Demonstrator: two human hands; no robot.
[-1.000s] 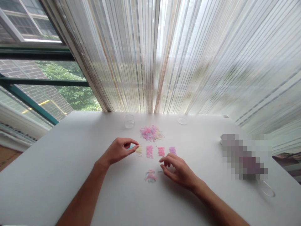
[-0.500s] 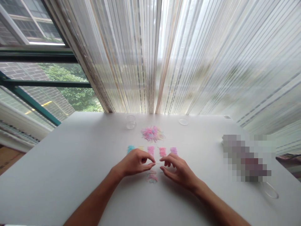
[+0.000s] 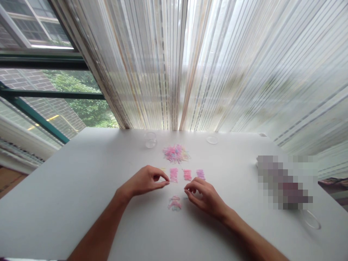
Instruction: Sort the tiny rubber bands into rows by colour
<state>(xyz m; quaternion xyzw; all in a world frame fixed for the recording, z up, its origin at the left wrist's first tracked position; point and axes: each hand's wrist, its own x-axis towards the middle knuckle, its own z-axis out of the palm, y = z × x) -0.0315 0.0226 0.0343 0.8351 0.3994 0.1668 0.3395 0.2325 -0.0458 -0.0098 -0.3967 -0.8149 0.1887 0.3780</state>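
Observation:
My left hand (image 3: 148,180) pinches thumb and forefinger together just left of the pink row; a pale small elastic band seems to be at the fingertips. It covers the blue row and part of the yellow row (image 3: 163,169). My right hand (image 3: 199,194) is closed at the fingertips below the red-pink row (image 3: 187,174); what it holds is too small to make out, though a bluish bit shows by the thumb. Between the hands lie the pink row (image 3: 174,175) and, nearer me, a mixed cluster of bands (image 3: 174,203). The purple row (image 3: 200,174) is above my right hand.
A loose pile of pastel bands (image 3: 176,153) lies farther back on the white table (image 3: 81,203). Behind it stand a clear round container (image 3: 150,140) and a clear lid (image 3: 212,140). A blurred-out object (image 3: 284,183) with a loop lies at right. Striped curtains (image 3: 174,65) hang behind.
My left hand has moved left, away from the middle, now hiding the blue row. My right hand has barely shifted, and its fingertips have drawn together. The pale band between the hands no longer shows there.

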